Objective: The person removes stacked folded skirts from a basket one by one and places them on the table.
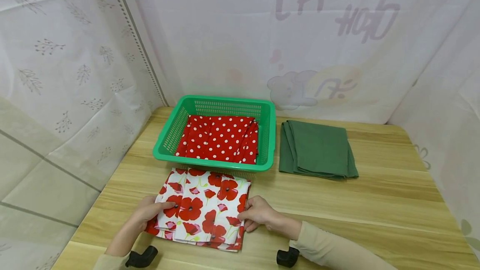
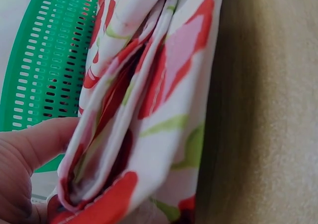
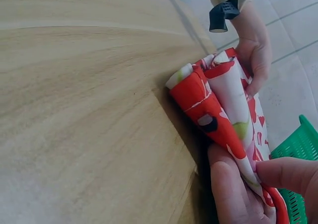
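Observation:
A folded white cloth with red poppies [image 1: 198,207] is held between both hands at the front of the table, just before the basket. My left hand [image 1: 146,211] grips its left edge, thumb on top and the fingers hidden beneath. At the right edge my right hand [image 1: 258,213] pinches the layers; in the right wrist view the thumb [image 3: 283,174] lies on one side and the fingers [image 3: 228,189] on the other. The left wrist view shows the cloth's looped folds [image 2: 99,169] next to the left thumb [image 2: 49,139].
Behind the poppy cloth stands a green plastic basket [image 1: 213,163] with a folded red polka-dot cloth [image 1: 221,138] in it. A folded dark green cloth [image 1: 320,149] lies to the right on the wooden table [image 1: 390,186]. Printed curtains [image 1: 225,32] border the back and sides.

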Demonstrator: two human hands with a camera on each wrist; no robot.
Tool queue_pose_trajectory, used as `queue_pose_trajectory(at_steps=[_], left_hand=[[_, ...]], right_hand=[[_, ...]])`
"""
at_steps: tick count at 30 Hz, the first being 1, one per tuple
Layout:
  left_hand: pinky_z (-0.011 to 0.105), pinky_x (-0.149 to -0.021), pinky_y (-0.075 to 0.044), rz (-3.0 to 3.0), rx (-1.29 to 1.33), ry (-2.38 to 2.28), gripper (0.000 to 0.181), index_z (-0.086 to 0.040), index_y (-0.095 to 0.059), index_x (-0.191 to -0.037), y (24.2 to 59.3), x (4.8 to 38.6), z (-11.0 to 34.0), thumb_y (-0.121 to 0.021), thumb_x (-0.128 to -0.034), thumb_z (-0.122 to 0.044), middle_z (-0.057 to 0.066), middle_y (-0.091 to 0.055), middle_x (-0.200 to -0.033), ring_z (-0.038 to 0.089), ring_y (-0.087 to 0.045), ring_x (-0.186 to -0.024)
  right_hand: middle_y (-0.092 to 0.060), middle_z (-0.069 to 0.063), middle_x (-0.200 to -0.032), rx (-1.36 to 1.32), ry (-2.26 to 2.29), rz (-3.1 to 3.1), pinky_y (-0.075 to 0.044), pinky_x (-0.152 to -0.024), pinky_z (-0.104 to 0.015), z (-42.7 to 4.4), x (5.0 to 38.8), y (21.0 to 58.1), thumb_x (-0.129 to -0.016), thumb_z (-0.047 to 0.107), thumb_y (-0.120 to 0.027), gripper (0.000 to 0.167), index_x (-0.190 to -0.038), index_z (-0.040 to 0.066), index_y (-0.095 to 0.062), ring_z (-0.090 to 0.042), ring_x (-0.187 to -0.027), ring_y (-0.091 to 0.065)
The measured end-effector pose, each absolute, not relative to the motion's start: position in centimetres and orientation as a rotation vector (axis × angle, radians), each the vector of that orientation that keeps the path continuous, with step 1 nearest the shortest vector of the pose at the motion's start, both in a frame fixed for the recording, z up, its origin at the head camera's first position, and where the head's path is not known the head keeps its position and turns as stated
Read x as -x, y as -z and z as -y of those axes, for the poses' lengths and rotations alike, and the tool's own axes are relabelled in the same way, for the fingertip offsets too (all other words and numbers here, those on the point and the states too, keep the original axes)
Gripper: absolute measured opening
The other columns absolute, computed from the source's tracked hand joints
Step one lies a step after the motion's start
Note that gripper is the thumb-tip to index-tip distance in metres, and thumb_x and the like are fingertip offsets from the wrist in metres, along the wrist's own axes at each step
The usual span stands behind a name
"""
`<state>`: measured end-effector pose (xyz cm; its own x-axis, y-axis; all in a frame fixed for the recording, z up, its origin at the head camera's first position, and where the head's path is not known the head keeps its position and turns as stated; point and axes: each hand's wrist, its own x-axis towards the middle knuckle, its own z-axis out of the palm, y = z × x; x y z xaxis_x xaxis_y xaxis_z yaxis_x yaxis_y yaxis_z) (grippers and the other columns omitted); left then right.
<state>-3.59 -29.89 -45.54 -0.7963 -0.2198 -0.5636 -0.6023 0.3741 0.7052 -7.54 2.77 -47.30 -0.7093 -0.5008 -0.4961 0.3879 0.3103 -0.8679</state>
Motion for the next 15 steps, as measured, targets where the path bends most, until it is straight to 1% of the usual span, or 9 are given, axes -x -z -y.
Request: queue_pose_trajectory(at_steps=[5,10,12,15], left_hand=[[0.029,-0.059,-0.052,-2.314,0.692,-1.355,0.042,0.015,-0.055,-0.103,45.59,3.75,29.81,-0.069,-0.0813,-0.018,0.006,-0.063,-0.074,0.017,-0.061,-0.062],[0.028,-0.060,-0.048,-2.451,0.636,-1.193,0.047,0.017,-0.055,-0.103,45.47,3.93,29.75,-0.072,-0.0788,-0.020,0.012,-0.061,-0.081,0.019,-0.057,-0.068],[0.028,-0.059,-0.046,-2.514,0.603,-1.104,0.048,0.016,-0.056,-0.100,45.33,4.02,29.70,-0.074,-0.0775,-0.022,0.013,-0.059,-0.080,0.020,-0.055,-0.069],[0.027,-0.056,-0.043,-2.597,0.552,-0.984,0.042,0.013,-0.059,-0.089,44.94,4.15,29.46,-0.076,-0.0751,-0.022,0.011,-0.055,-0.074,0.021,-0.051,-0.067]], right_hand=[[-0.066,-0.012,-0.064,0.103,1.489,-1.836,-0.053,-0.046,-0.027,-2.90,7.56,47.55,-0.080,0.003,-0.069,0.014,-0.078,-0.002,-0.056,-0.012,-0.046,-0.060],[-0.067,-0.014,-0.064,0.116,1.479,-1.859,-0.052,-0.045,-0.027,-3.00,7.57,47.74,-0.079,0.004,-0.071,0.017,-0.077,-0.002,-0.055,-0.019,-0.050,-0.065],[-0.067,-0.015,-0.063,0.120,1.473,-1.867,-0.052,-0.043,-0.026,-3.02,7.61,47.79,-0.079,0.005,-0.071,0.018,-0.076,-0.002,-0.055,-0.021,-0.052,-0.066],[-0.066,-0.017,-0.061,0.129,1.470,-1.869,-0.051,-0.042,-0.025,-3.07,7.70,47.81,-0.079,0.005,-0.072,0.019,-0.074,-0.002,-0.055,-0.023,-0.051,-0.066]])
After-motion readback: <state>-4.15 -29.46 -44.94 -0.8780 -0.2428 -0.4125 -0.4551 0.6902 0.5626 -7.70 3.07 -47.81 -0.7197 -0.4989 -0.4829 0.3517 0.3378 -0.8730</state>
